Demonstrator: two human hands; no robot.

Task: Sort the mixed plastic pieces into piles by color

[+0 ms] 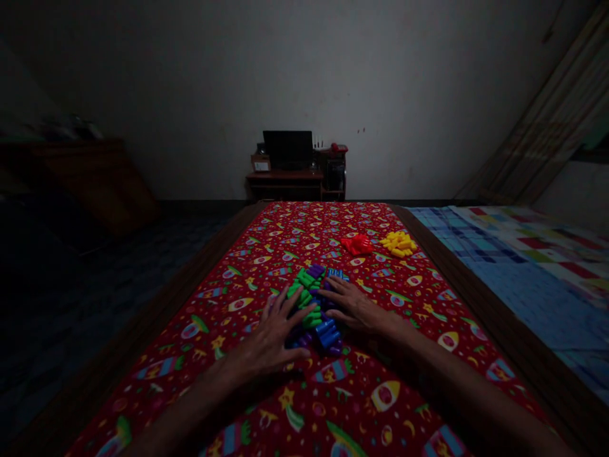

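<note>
1. The mixed pile (311,304) of green, blue and purple pieces lies on the patterned red cloth (266,387), between the two hands.
2. The left hand (276,330) is at the left side of the mixed pile, palm down, fingers spread, some reaching over its green pieces; I cannot tell whether any piece is pinched.
3. The right hand (354,304) is at the right side of the mixed pile, fingers spread and slightly bent, fingertips against its edge.
4. Beyond the mixed pile, to the right, sit the red pieces (358,245) and yellow pieces (398,244), just apart.
</note>
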